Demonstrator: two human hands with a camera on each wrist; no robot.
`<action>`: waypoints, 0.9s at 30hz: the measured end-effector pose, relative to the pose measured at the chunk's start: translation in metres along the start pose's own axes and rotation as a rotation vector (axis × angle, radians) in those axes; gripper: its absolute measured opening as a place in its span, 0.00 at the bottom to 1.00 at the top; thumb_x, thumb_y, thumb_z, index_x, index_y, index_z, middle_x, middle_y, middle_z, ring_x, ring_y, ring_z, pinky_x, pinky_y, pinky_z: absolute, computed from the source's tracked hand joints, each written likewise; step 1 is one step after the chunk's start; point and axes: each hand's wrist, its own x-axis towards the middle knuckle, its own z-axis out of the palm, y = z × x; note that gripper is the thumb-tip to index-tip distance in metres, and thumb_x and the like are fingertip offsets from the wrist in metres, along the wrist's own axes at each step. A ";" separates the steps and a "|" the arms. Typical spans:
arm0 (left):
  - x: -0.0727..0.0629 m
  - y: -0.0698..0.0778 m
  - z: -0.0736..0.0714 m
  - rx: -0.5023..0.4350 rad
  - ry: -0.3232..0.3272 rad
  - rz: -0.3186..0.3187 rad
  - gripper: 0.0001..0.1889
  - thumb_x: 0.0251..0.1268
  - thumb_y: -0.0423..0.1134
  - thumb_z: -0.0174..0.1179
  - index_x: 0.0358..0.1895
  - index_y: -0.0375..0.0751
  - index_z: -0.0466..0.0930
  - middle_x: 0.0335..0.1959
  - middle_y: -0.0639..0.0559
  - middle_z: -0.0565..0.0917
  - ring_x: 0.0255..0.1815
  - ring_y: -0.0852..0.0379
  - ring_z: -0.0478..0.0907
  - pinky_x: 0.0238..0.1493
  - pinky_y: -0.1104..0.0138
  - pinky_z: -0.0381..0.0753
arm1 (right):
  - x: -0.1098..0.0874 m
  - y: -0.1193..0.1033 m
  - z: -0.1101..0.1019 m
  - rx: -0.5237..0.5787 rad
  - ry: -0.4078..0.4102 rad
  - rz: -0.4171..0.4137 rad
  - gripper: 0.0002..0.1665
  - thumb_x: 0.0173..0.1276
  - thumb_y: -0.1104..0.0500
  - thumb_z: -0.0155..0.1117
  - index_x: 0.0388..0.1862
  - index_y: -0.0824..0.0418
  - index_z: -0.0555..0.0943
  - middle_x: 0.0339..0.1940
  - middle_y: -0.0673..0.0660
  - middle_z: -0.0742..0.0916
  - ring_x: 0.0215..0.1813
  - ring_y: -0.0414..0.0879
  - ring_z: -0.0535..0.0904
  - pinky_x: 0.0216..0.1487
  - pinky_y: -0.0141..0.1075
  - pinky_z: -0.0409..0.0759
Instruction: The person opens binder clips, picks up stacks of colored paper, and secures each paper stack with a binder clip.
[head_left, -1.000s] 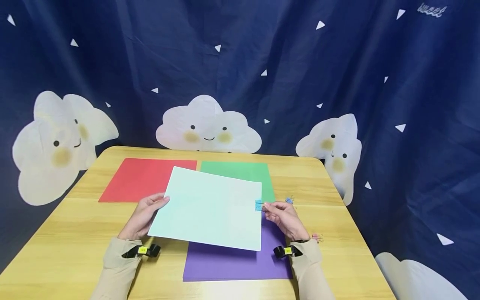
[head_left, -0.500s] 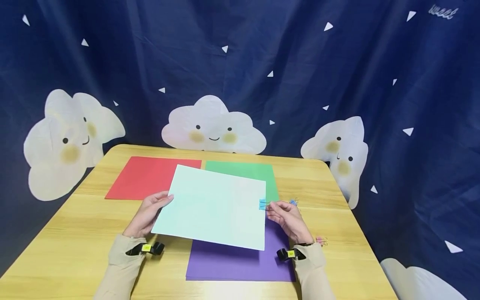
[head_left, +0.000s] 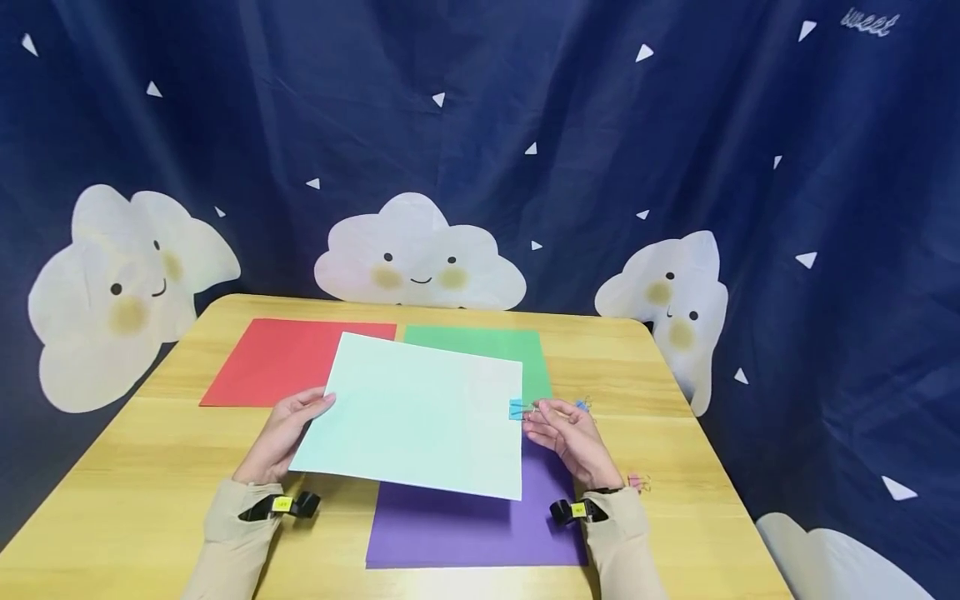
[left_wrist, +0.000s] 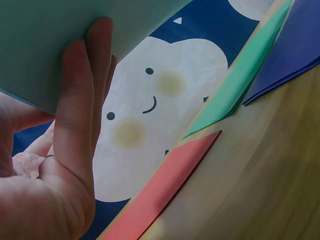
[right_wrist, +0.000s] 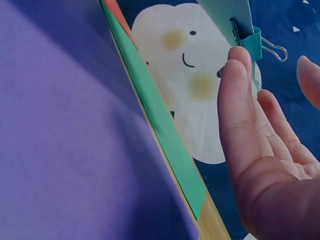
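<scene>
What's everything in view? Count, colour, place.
table: one, yellow, centre
red paper: one seen, red, far left
green paper: one seen, green, far centre
purple paper: stacked, count unclear, purple, near side
pale sheet: one seen, mint, raised
sheet clip: one, blue, pale sheet's right edge
blue clip: one, blue, tabletop right
pink clip: one, pink, nearer right
curtain: one, navy, behind
clouds: four, white, curtain
triangles: many, white, curtain
lettering: one word, white, curtain's upper right
wrist cameras: two, black, on wrists
sleeves: two, beige, forearms
left hand: one, gripping pale sheet's left edge
right hand: one, near sheet clip, contact unclear
</scene>
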 end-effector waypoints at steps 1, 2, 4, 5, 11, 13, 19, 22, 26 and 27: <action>0.000 0.000 0.000 -0.003 -0.002 -0.001 0.06 0.81 0.41 0.55 0.51 0.52 0.81 0.40 0.60 0.91 0.39 0.64 0.89 0.39 0.68 0.90 | 0.000 -0.001 0.001 -0.004 0.001 0.001 0.11 0.81 0.60 0.56 0.55 0.63 0.80 0.40 0.53 0.93 0.42 0.44 0.92 0.52 0.37 0.90; 0.000 0.001 0.000 -0.008 -0.004 -0.002 0.06 0.81 0.41 0.55 0.52 0.51 0.80 0.40 0.60 0.91 0.39 0.63 0.90 0.39 0.67 0.91 | -0.001 -0.002 0.001 -0.006 -0.001 0.000 0.13 0.82 0.60 0.56 0.57 0.65 0.79 0.41 0.53 0.93 0.42 0.44 0.92 0.52 0.37 0.90; 0.000 0.002 0.001 -0.018 -0.008 -0.004 0.07 0.81 0.42 0.55 0.53 0.51 0.80 0.42 0.60 0.91 0.40 0.63 0.90 0.40 0.67 0.91 | -0.001 -0.004 0.001 -0.009 -0.011 -0.001 0.17 0.82 0.59 0.56 0.61 0.69 0.76 0.41 0.53 0.93 0.42 0.44 0.92 0.53 0.38 0.89; 0.000 0.003 0.001 -0.017 -0.009 -0.006 0.07 0.82 0.42 0.55 0.54 0.51 0.80 0.42 0.60 0.91 0.41 0.63 0.90 0.40 0.67 0.91 | -0.002 -0.005 0.000 -0.010 -0.019 -0.002 0.19 0.82 0.59 0.56 0.63 0.71 0.74 0.42 0.53 0.93 0.43 0.43 0.92 0.53 0.38 0.89; -0.005 0.007 -0.001 -0.014 0.024 -0.032 0.07 0.81 0.43 0.55 0.54 0.52 0.79 0.42 0.61 0.91 0.41 0.65 0.89 0.42 0.68 0.90 | -0.001 -0.003 -0.001 -0.001 -0.082 -0.013 0.31 0.83 0.59 0.53 0.73 0.79 0.62 0.48 0.54 0.93 0.48 0.45 0.91 0.57 0.39 0.88; -0.007 0.008 -0.003 -0.011 0.032 -0.034 0.07 0.81 0.43 0.55 0.54 0.52 0.79 0.42 0.62 0.91 0.42 0.65 0.89 0.42 0.68 0.90 | -0.001 -0.002 0.001 0.004 -0.106 -0.011 0.33 0.84 0.60 0.51 0.76 0.80 0.57 0.49 0.54 0.92 0.50 0.45 0.91 0.58 0.39 0.87; -0.014 0.010 -0.011 0.007 0.017 -0.028 0.08 0.82 0.43 0.53 0.56 0.51 0.76 0.43 0.62 0.91 0.42 0.65 0.89 0.43 0.68 0.90 | -0.002 -0.001 0.012 0.001 -0.138 0.005 0.37 0.85 0.59 0.50 0.78 0.82 0.52 0.52 0.52 0.90 0.49 0.44 0.91 0.59 0.38 0.87; -0.020 0.011 -0.016 0.018 0.024 -0.036 0.08 0.83 0.43 0.53 0.57 0.51 0.74 0.43 0.62 0.91 0.43 0.65 0.89 0.44 0.68 0.90 | -0.003 -0.002 0.019 -0.008 -0.170 0.024 0.37 0.84 0.59 0.51 0.78 0.81 0.54 0.58 0.52 0.86 0.50 0.45 0.91 0.60 0.40 0.87; -0.031 0.012 -0.026 0.024 0.045 -0.058 0.11 0.83 0.43 0.53 0.61 0.49 0.69 0.43 0.63 0.90 0.43 0.64 0.89 0.43 0.67 0.91 | -0.005 -0.004 0.032 -0.024 -0.235 0.047 0.37 0.84 0.57 0.52 0.79 0.79 0.54 0.70 0.59 0.78 0.53 0.46 0.90 0.62 0.41 0.86; -0.035 0.012 -0.029 0.028 0.048 -0.066 0.13 0.83 0.44 0.52 0.62 0.48 0.67 0.44 0.63 0.90 0.43 0.64 0.89 0.43 0.66 0.91 | -0.005 -0.004 0.036 -0.022 -0.250 0.053 0.37 0.84 0.57 0.52 0.79 0.78 0.54 0.73 0.62 0.75 0.53 0.46 0.90 0.62 0.41 0.85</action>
